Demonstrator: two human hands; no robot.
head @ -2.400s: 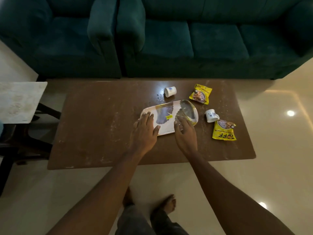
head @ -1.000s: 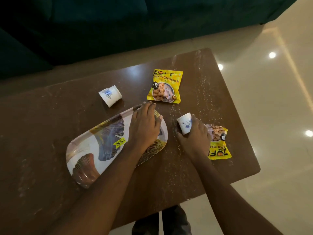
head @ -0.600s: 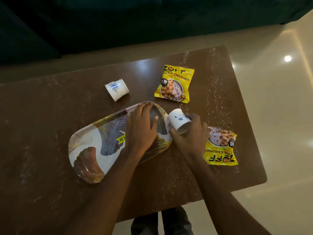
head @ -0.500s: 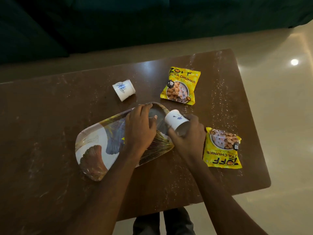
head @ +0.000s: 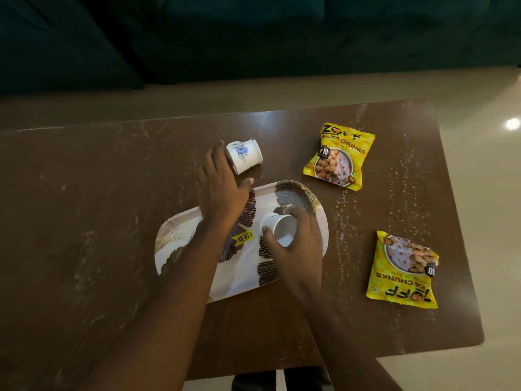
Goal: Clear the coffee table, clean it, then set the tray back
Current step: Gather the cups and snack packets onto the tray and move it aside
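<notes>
Hands reach for two cups on a streaked coffee table (head: 84, 221).

The left hand (head: 222, 190), fingers stretched and thumb spread wide, touches a flowered cup (head: 244, 156) lying on its side towards the table's far edge. Over the patterned tray (head: 180, 238) at the centre, the right hand (head: 298, 249) curls round a tilted white cup (head: 280, 231). Towards the right edge lie the far packet (head: 339, 156) and the near packet (head: 403, 266), both yellow.

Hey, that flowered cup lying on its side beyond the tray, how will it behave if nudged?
Lying on its side, the flowered cup would probably roll, curving since it looks tapered. It looks glossy, so perhaps slippery and, if ceramic, breakable.
</notes>
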